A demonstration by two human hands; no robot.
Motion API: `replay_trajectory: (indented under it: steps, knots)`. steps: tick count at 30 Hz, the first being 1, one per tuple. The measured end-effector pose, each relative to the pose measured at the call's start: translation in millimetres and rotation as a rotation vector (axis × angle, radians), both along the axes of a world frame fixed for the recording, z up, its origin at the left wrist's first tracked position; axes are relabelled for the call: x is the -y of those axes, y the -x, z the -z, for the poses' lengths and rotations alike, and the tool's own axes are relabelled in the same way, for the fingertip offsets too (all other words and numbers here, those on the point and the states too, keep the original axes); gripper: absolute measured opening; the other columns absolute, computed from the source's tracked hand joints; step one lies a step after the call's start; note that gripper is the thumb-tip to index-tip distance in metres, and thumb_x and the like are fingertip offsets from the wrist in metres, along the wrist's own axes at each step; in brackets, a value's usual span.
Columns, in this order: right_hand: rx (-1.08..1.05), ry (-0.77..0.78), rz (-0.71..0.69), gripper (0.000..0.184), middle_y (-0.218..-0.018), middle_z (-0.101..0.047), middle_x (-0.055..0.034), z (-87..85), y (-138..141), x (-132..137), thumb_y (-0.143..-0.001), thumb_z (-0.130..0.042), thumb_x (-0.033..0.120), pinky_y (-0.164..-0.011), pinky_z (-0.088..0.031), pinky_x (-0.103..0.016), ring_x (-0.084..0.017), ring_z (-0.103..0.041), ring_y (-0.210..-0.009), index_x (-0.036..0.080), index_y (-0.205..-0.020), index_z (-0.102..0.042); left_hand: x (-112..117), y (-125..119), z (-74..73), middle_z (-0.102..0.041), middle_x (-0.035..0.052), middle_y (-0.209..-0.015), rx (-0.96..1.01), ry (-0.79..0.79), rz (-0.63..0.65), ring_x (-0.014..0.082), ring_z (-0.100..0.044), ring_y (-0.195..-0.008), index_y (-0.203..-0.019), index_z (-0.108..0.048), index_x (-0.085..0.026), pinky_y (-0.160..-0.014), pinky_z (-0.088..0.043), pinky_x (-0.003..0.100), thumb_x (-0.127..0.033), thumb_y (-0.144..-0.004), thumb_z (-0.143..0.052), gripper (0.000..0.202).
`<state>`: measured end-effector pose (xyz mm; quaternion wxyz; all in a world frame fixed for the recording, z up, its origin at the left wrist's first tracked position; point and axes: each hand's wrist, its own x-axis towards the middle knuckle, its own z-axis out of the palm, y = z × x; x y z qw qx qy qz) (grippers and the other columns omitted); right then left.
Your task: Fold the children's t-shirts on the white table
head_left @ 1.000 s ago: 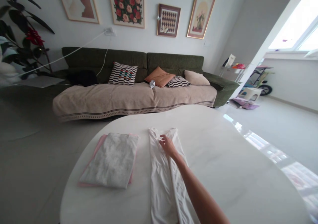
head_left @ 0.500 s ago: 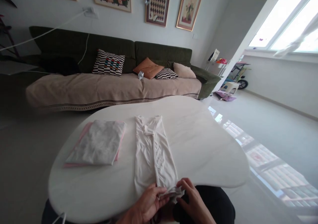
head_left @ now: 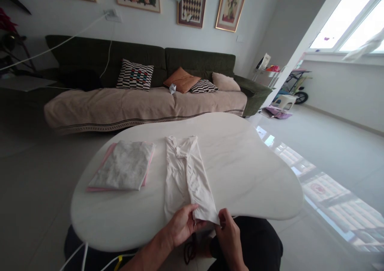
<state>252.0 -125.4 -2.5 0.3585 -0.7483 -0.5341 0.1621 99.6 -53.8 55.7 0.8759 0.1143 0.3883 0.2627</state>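
Note:
A white shirt (head_left: 192, 171), folded into a long narrow strip, lies on the white table (head_left: 255, 175), its collar end away from me. The near end reaches the table's front edge. There my left hand (head_left: 183, 223) grips the hem, thumb on top and fingers beneath. My right hand (head_left: 228, 233) pinches the hem's right corner between thumb and fingers. Left of the shirt rests a folded grey garment (head_left: 124, 165) on top of a folded pink one (head_left: 103, 163).
Beyond the table stands a dark green sofa (head_left: 198, 59) with a beige cover and several cushions. My knee in black trousers (head_left: 259, 243) is under the table's front edge. White cables (head_left: 85, 255) hang by the near left edge.
The hem, bunched half a second ago, is now spread flatter between my hands. My right hand has closed on its right corner. The view has shifted slightly.

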Motion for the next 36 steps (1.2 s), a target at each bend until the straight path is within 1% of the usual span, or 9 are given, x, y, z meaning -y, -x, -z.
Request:
replay_trajectory:
  steps: [5, 12, 15, 18, 21, 25, 28, 30, 36]
  knots:
    - [-0.095, -0.016, 0.113, 0.015, -0.062, -0.056, 0.0026, 6.8, 0.5, 11.4, -0.075, -0.042, 0.034, -0.055, -0.042, -0.022, -0.013, -0.052, -0.051, 0.023, -0.085, -0.045, 4.1, -2.0, -0.7, -0.064, 0.0045, -0.071, -0.044, -0.102, 0.01, 0.0134, -0.061, -0.062, -0.075, -0.055, -0.011, -0.064, -0.048, 0.026, -0.018, -0.076, -0.055, 0.008]
    - [-0.299, -0.033, 0.086, 0.031, -0.083, -0.063, -0.0053, 32.1, -12.6, 19.9, -0.077, -0.039, 0.048, -0.068, -0.046, -0.025, -0.018, -0.06, -0.076, 0.021, -0.087, -0.051, 38.7, -6.7, 39.5, -0.065, 0.0036, -0.077, -0.135, -0.021, 0.054, 0.0168, -0.065, -0.074, -0.08, -0.049, -0.016, -0.061, -0.044, 0.023, -0.028, -0.074, -0.058, 0.016]
    - [-0.404, 0.0, 0.126, 0.036, -0.077, -0.062, -0.0031, 32.4, -12.5, 13.7, -0.077, -0.036, 0.055, -0.065, -0.046, -0.024, -0.017, -0.059, -0.072, 0.022, -0.083, -0.05, 43.7, -3.3, 38.4, -0.066, 0.0053, -0.079, -0.187, -0.074, 0.106, 0.0172, -0.064, -0.078, -0.081, -0.049, -0.017, -0.064, -0.044, 0.024, -0.039, -0.076, -0.056, 0.023]
    - [-0.456, 0.038, 0.168, 0.04, -0.062, -0.057, 0.0022, 32.4, -10.8, 3.9, -0.069, -0.048, 0.059, -0.057, -0.043, -0.023, -0.014, -0.055, -0.057, 0.022, -0.084, -0.045, 42.3, 16.2, 21.9, -0.066, 0.0067, -0.075, -0.337, -0.379, 0.33, 0.0175, -0.063, -0.072, -0.082, -0.055, -0.016, -0.065, -0.044, 0.026, -0.046, -0.079, -0.048, 0.031]
    - [-0.568, 0.041, 0.131, 0.05, -0.047, -0.045, 0.0083, 34.8, -11.7, -3.8, -0.061, -0.057, 0.061, -0.043, -0.035, -0.021, -0.01, -0.043, -0.042, 0.022, -0.088, -0.044, 38.2, 49.7, 14.3, -0.066, 0.0078, -0.088, -0.728, -0.961, 0.39, 0.021, -0.06, -0.085, -0.09, -0.061, -0.019, -0.079, -0.044, 0.032, -0.039, -0.08, -0.049, 0.026]
    - [-0.647, 0.025, -0.034, 0.05, -0.045, -0.046, 0.007, 28.8, -16.1, -9.3, -0.064, -0.057, 0.057, -0.043, -0.037, -0.021, -0.011, -0.045, -0.042, 0.02, -0.097, -0.053, 31.7, 85.4, 42.0, -0.032, 0.0046, -0.14, -1.17, -1.508, 0.556, 0.0317, -0.023, -0.128, -0.13, -0.037, -0.031, -0.104, -0.016, 0.05, -0.012, -0.063, -0.061, 0.074]
    - [-0.573, 0.053, -0.159, 0.04, -0.065, -0.064, -0.0032, 15.0, -21.2, -10.5, -0.067, -0.055, 0.054, -0.066, -0.048, -0.027, -0.02, -0.061, -0.069, 0.02, -0.083, -0.066, 27.8, 93.7, 66.6, -0.016, 0.0001, -0.145, -1.297, -1.622, 0.799, 0.0289, -0.014, -0.132, -0.137, -0.014, -0.036, -0.103, -0.011, 0.056, 0.003, -0.06, -0.045, 0.091]
    - [-0.548, 0.057, -0.16, 0.038, -0.085, -0.068, -0.0069, 5.7, -25.8, -8.6, -0.069, -0.053, 0.052, -0.081, -0.046, -0.032, -0.024, -0.06, -0.088, 0.02, -0.082, -0.069, 27.4, 93.3, 72.2, -0.016, -0.003, -0.145, -1.357, -1.651, 0.839, 0.0226, -0.014, -0.132, -0.136, -0.007, -0.037, -0.105, -0.012, 0.051, 0.009, -0.058, -0.034, 0.095]
    - [-0.571, 0.077, -0.081, 0.032, -0.079, -0.067, -0.0066, -4.0, -35.9, 4.7, -0.072, -0.054, 0.042, -0.079, -0.047, -0.032, -0.022, -0.059, -0.085, 0.018, -0.088, -0.067, 30.8, 89.4, 56.1, -0.013, -0.0056, -0.145, -1.396, -1.625, 0.847, 0.0202, -0.01, -0.133, -0.136, -0.013, -0.037, -0.106, -0.009, 0.048, 0.011, -0.054, -0.033, 0.097]
